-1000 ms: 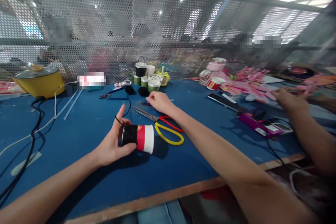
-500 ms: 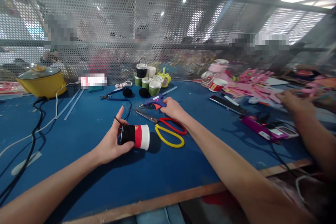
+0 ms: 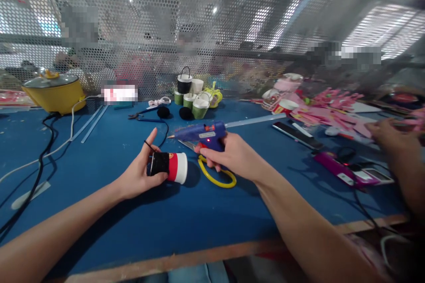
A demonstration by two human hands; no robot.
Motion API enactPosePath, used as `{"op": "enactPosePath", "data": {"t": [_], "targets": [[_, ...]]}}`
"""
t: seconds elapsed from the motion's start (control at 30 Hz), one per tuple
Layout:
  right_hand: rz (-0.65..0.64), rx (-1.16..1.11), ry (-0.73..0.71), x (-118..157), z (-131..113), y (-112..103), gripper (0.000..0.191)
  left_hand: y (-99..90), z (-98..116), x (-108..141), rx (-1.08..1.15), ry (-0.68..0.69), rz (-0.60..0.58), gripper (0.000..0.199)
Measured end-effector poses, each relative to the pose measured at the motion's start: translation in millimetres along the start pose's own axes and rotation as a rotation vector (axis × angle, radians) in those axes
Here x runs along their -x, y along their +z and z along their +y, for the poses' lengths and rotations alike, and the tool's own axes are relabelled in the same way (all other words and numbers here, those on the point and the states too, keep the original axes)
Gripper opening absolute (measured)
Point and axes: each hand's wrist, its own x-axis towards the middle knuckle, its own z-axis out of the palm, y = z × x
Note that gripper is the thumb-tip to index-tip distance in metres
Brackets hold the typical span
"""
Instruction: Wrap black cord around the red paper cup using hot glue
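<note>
Lying on its side, a paper cup (image 3: 179,168) with a black band, a red band and a white rim end is held in my left hand (image 3: 141,177), thumb in front. A thin black cord sticks up by the fingers. My right hand (image 3: 235,154) grips a blue glue gun (image 3: 202,134), with a clear glue stick (image 3: 255,120) out of its back and its nozzle pointing left, above and beyond the cup. Scissors (image 3: 217,180) lie beneath the right hand; their yellow handle shows and the other is hidden.
Pliers (image 3: 146,115), black pompoms (image 3: 163,112) and small cups (image 3: 201,107) stand beyond the hands. A yellow pot (image 3: 55,93) is at the left. Right are a phone (image 3: 297,135), a purple device (image 3: 343,170), pink pieces (image 3: 338,117) and another person's hand (image 3: 385,139).
My right hand has lifted the glue gun off the table and brought it nearer, over the scissors. My left hand still holds the cup. The camera view has shifted slightly.
</note>
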Motion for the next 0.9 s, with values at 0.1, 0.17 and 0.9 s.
{"op": "enactPosePath", "data": {"t": [0.1,0.17,0.9], "targets": [[-0.012,0.093,-0.025,8,1,2,0.016,-0.8,-1,-1,0.011,-0.01,-0.005,0.095],[0.031,0.174,-0.091,12,2,2,0.017,-1.3,-2,-1,0.026,-0.02,-0.012,0.095],[0.044,0.657,-0.299,27,6,9,0.018,-2.8,2,-5,0.01,-0.071,0.025,0.096]]}}
